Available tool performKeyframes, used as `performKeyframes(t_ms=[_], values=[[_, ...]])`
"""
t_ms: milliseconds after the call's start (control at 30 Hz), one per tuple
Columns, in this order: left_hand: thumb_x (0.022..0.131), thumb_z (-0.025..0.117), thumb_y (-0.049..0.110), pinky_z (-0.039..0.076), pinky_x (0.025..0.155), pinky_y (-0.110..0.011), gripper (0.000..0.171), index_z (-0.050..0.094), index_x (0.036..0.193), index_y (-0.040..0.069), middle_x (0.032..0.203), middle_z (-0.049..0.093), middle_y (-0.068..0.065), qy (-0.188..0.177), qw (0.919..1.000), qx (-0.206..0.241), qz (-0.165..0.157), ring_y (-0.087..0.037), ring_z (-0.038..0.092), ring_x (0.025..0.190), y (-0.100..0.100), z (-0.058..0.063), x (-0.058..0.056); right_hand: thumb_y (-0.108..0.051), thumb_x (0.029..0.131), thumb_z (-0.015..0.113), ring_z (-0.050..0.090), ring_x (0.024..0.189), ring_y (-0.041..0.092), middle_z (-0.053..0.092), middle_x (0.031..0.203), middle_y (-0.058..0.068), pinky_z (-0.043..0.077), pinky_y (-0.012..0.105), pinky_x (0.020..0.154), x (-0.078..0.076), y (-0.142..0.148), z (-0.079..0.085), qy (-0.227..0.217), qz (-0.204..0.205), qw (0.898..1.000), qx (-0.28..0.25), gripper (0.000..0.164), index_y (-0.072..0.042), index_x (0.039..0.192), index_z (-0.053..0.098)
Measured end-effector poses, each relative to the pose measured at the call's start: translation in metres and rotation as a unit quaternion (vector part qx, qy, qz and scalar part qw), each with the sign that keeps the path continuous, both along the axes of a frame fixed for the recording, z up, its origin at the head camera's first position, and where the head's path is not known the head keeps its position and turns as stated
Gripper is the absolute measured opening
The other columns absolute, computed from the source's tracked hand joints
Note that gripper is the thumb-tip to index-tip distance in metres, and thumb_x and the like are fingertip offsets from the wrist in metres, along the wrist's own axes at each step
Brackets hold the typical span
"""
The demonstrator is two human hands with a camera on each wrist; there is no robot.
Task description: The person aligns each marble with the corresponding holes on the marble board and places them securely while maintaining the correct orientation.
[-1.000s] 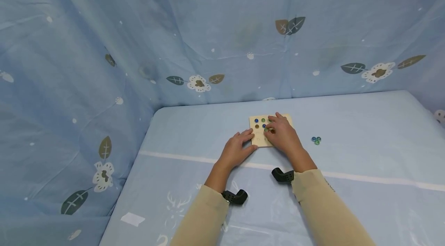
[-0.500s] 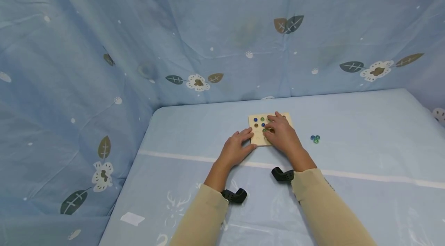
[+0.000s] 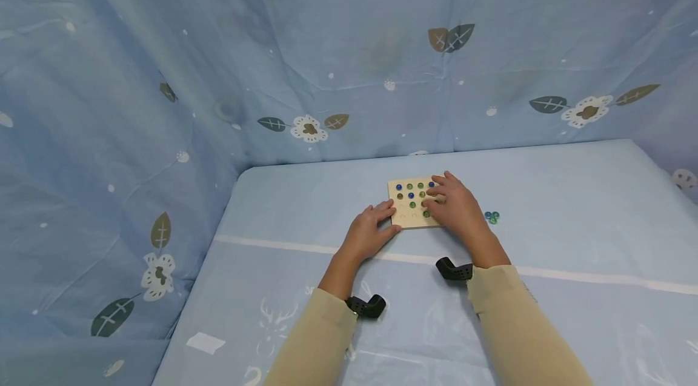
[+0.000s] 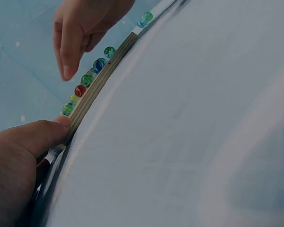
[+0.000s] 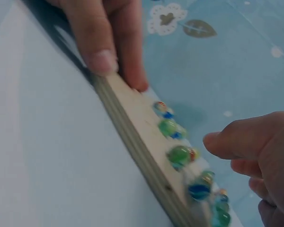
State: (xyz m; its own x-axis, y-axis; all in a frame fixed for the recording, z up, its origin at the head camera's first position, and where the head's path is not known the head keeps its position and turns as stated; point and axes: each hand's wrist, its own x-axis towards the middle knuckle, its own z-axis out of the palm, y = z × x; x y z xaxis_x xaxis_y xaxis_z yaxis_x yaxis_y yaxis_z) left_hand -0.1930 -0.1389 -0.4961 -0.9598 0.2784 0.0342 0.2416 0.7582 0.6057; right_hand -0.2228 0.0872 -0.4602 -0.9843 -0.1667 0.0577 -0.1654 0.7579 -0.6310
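Note:
A square wooden board (image 3: pixel 406 223) with shallow round hollows lies on the table, glass marbles (image 3: pixel 411 196) in many of them. My left hand (image 3: pixel 364 233) holds the board's near left corner, thumb against the front edge and fingers along the left side. My right hand (image 3: pixel 458 205) hovers over the board's right part, thumb and fingers apart with nothing between them. In the left wrist view, a red marble (image 4: pixel 80 91) sits among green and blue ones near the board's front edge. From the right wrist view, the right hand (image 5: pixel 270 156) is clear of the nearest marbles.
Several loose glass marbles (image 3: pixel 492 217) lie together on the table to the right of the board. A pale blue cloth (image 3: pixel 305 204) covers the table, and a patterned curtain (image 3: pixel 360 71) hangs behind it. A white patch (image 3: pixel 205 343) shows at the front left.
My right hand has lifted away from the board's middle and shifted right, its fingers parting. A green marble near the front row now shows. The left hand stays in place.

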Motion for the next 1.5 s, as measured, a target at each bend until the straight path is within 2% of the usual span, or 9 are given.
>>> performKeyframes(t_ms=[300, 500, 833, 1000, 1500], values=[[0.092, 0.068, 0.04, 0.031, 0.119, -0.047, 0.055, 0.055, 0.141, 0.02, 0.153, 0.041, 0.014, -0.014, 0.9998, 0.006, 0.016, -0.029, 0.034, 0.146, 0.0, 0.0, 0.002, -0.026, 0.094, 0.064, 0.019, 0.15, 0.035, 0.041, 0.154, 0.014, 0.02, 0.061, 0.119, 0.005, 0.043, 0.016, -0.07, -0.016, 0.997, -0.016, 0.036, -0.002, 0.121, 0.068], [0.092, 0.068, 0.039, 0.03, 0.12, -0.048, 0.054, 0.056, 0.141, 0.02, 0.154, 0.041, 0.013, -0.016, 0.9996, 0.016, 0.015, -0.029, 0.034, 0.146, 0.003, 0.0, 0.002, -0.026, 0.095, 0.062, 0.017, 0.149, 0.04, 0.037, 0.156, 0.016, 0.019, 0.064, 0.117, 0.01, 0.074, 0.026, -0.112, -0.038, 0.993, 0.005, 0.038, -0.002, 0.124, 0.066], [0.092, 0.068, 0.039, 0.03, 0.119, -0.05, 0.054, 0.056, 0.141, 0.02, 0.154, 0.042, 0.011, -0.012, 0.9997, 0.018, 0.012, -0.032, 0.034, 0.145, 0.001, -0.001, 0.001, -0.029, 0.093, 0.064, 0.017, 0.146, 0.048, 0.033, 0.156, 0.021, 0.021, 0.067, 0.115, 0.011, 0.108, 0.023, -0.161, -0.043, 0.986, 0.018, 0.042, 0.0, 0.124, 0.065], [0.092, 0.068, 0.04, 0.03, 0.119, -0.05, 0.054, 0.056, 0.141, 0.02, 0.154, 0.041, 0.012, -0.012, 0.9998, 0.014, 0.011, -0.032, 0.034, 0.145, 0.003, -0.002, 0.001, -0.029, 0.091, 0.067, 0.02, 0.143, 0.051, 0.035, 0.154, 0.024, 0.023, 0.067, 0.113, 0.012, 0.115, 0.019, -0.18, -0.037, 0.983, 0.024, 0.042, 0.001, 0.12, 0.067], [0.092, 0.068, 0.039, 0.03, 0.119, -0.052, 0.053, 0.057, 0.14, 0.019, 0.153, 0.043, 0.009, -0.003, 0.9998, 0.018, 0.002, -0.033, 0.034, 0.145, 0.002, 0.0, 0.001, -0.027, 0.088, 0.072, 0.021, 0.143, 0.051, 0.035, 0.154, 0.024, 0.025, 0.067, 0.113, 0.011, 0.111, 0.013, -0.177, -0.045, 0.983, 0.024, 0.034, 0.0, 0.108, 0.073]])
